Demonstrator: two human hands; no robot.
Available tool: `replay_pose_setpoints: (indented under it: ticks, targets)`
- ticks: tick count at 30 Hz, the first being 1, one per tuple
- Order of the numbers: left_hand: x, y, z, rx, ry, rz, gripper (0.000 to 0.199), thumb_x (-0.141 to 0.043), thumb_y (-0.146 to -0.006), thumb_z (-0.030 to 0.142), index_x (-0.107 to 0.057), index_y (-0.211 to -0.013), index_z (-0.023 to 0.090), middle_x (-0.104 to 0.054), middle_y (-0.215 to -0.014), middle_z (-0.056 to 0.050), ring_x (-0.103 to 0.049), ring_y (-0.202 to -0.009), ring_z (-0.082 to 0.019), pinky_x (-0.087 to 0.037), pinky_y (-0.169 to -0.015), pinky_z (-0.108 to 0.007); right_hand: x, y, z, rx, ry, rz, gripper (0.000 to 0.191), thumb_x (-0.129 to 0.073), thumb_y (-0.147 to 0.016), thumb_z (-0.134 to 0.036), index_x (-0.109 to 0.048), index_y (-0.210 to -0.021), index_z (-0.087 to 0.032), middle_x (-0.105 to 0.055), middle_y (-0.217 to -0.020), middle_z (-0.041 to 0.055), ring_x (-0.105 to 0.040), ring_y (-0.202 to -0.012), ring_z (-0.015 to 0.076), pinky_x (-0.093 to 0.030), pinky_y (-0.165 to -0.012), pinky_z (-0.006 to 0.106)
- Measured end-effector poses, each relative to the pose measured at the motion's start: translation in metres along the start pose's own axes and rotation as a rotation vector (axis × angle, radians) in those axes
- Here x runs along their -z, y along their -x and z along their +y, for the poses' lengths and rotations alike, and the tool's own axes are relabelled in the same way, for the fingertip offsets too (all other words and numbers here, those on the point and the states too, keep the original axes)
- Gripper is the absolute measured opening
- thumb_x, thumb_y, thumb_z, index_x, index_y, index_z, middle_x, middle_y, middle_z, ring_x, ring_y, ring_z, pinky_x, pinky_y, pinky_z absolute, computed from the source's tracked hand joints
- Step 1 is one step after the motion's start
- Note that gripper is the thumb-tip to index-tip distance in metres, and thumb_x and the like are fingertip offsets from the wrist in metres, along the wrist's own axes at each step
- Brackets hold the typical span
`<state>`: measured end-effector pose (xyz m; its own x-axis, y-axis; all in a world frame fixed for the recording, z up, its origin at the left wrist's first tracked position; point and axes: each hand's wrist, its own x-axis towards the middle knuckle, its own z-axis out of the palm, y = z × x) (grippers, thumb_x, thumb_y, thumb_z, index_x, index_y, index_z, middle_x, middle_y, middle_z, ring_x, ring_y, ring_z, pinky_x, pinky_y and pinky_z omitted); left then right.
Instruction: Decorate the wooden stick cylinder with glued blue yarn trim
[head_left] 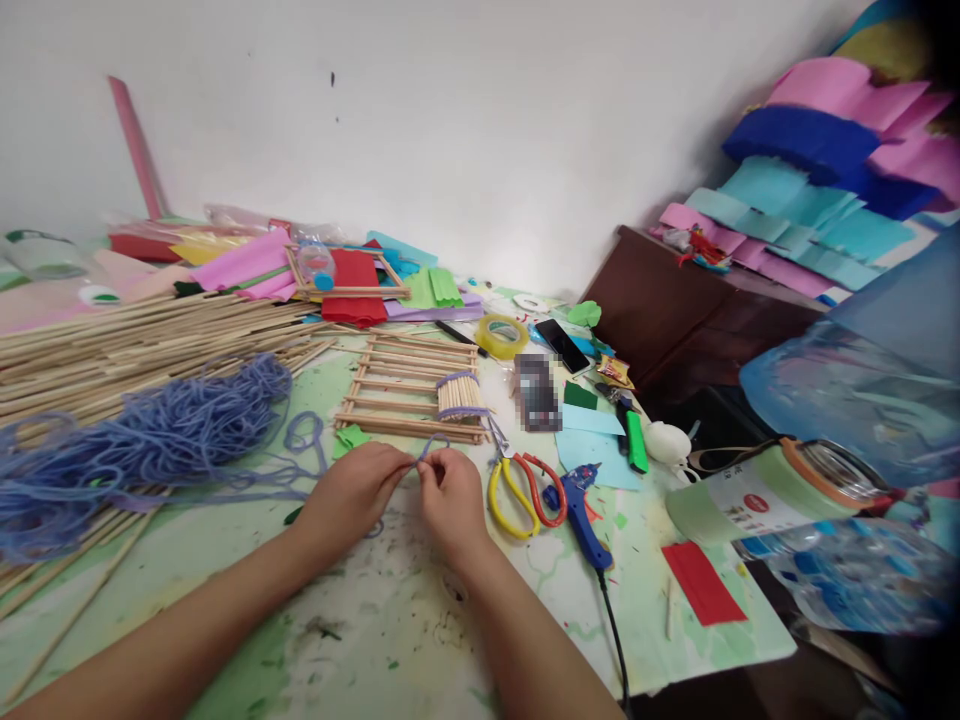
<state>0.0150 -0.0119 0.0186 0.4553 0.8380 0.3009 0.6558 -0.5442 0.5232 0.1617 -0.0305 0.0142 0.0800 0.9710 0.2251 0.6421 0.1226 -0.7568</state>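
Both hands are at the middle of the bench (pixel 420 640), close together. The fingers of the left hand (pixel 358 497) and those of the right hand (pixel 456 505) pinch a short stretch of blue yarn (pixel 433 445) between them, and a small loop of it rises just above the fingertips. The yarn is just in front of a ladder-like stick frame (pixel 409 430), on whose right end sits a small slatted piece (pixel 460 396) banded with the same colour of yarn. Left of the hands a large tangled yarn heap (pixel 187 435) lies over long wooden sticks (pixel 112 340).

Of the containers, the nearest is a pale green tumbler (pixel 750 495) at the right edge, tilted in view, with a white label, an orange collar and a clear top; its contents cannot be made out. Beside and below it, a clear plastic bag (pixel 862 570) holds what look like blue-tinted bottles. At the back, a clear bottle (pixel 316 265) with a blue cap is near folded red paper (pixel 352 285), and a clear round container (pixel 45 255) stands at far left; whether either holds anything is hard to tell.

Scissors (pixel 530 497) with red and yellow handles lie just right of the right hand, then a blue glue gun (pixel 583 510).
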Motion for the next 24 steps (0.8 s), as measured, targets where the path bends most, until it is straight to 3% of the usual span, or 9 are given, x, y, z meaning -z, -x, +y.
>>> replay_pose_setpoints:
  ticks: [3,9,19,24]
  targets:
    - [0.003,-0.001,0.001,-0.027,-0.082,-0.033,0.029,-0.038,-0.09,0.026,-0.064,-0.087,0.014,-0.065,-0.083,-0.008,-0.056,-0.085,-0.022,-0.043,-0.079,-0.035,0.0,-0.001,0.0,-0.024,-0.023,0.012,0.012,-0.051,-0.078,-0.018,-0.061,-0.072,-0.017,-0.061,-0.07,0.0029,-0.053,-0.068,0.0164,-0.037,-0.064,0.027]
    - [0.007,-0.001,0.006,0.067,-0.061,-0.038,0.024,-0.041,-0.088,0.029,-0.06,-0.081,0.016,-0.063,-0.08,-0.007,-0.056,-0.082,-0.021,-0.042,-0.075,-0.033,0.002,-0.002,0.001,-0.046,-0.069,0.036,0.013,-0.05,-0.077,-0.02,-0.06,-0.07,-0.018,-0.061,-0.069,0.0022,-0.053,-0.067,0.0163,-0.038,-0.064,0.027]
    - [-0.006,0.006,0.019,0.07,-0.055,-0.153,0.029,-0.038,-0.087,0.025,-0.063,-0.077,0.016,-0.066,-0.077,-0.008,-0.058,-0.076,-0.02,-0.042,-0.069,-0.031,-0.009,-0.002,0.002,-0.274,-0.622,0.007,0.008,-0.051,-0.072,-0.022,-0.053,-0.066,-0.018,-0.058,-0.061,-0.0011,-0.052,-0.057,0.0126,-0.043,-0.059,0.024]
    - [-0.005,0.003,0.014,0.131,0.057,-0.142,0.023,-0.044,-0.081,0.026,-0.065,-0.079,0.019,-0.067,-0.078,-0.006,-0.059,-0.075,-0.02,-0.043,-0.069,-0.031,-0.011,-0.001,0.002,-0.274,-0.632,0.063,0.007,-0.048,-0.074,-0.019,-0.051,-0.067,-0.018,-0.055,-0.061,-0.0021,-0.05,-0.057,0.0114,-0.043,-0.056,0.022]
